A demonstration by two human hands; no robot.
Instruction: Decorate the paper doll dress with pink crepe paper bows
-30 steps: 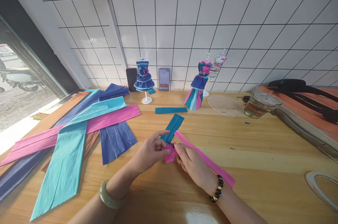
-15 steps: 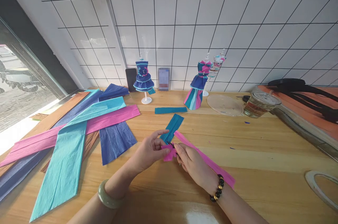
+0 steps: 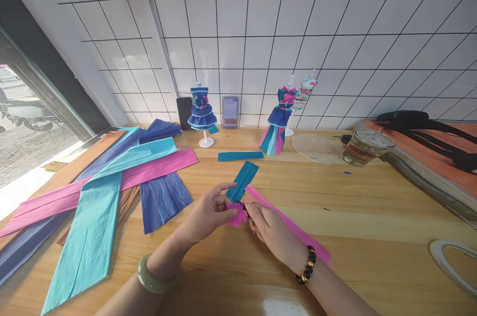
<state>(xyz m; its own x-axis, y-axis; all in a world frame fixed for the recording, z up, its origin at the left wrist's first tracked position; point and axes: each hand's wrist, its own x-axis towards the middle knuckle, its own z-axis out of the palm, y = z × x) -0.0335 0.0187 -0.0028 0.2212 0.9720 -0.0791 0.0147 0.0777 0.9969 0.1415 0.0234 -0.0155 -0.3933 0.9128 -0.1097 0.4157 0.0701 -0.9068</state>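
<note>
My left hand (image 3: 216, 209) pinches a small piece of pink crepe paper (image 3: 238, 216) with a notched, petal-like edge, between thumb and fingers. In my right hand (image 3: 268, 226) are small dark scissors (image 3: 239, 202); their blades point left at the pink piece and most of the handle is hidden by my fingers. Behind my right hand and wrist runs a long pink crepe strip (image 3: 303, 237) on the table. A folded teal strip (image 3: 244, 177) lies just beyond my hands, with a narrower teal strip (image 3: 240, 156) farther back.
Crepe sheets in turquoise (image 3: 95, 236), pink, blue and brown overlap on the left. At the back stand mini dress forms in a blue dress (image 3: 202, 112) and a multicoloured gown (image 3: 279, 122), plus phones (image 3: 230, 112). A clear lid (image 3: 316, 148), drink cup (image 3: 367, 147) and tape roll (image 3: 443, 261) are right.
Hands, pink piece and scissors keep nearly the same place. The pink piece's edge beside the blades has turned slightly, and the whole view has shifted a little.
</note>
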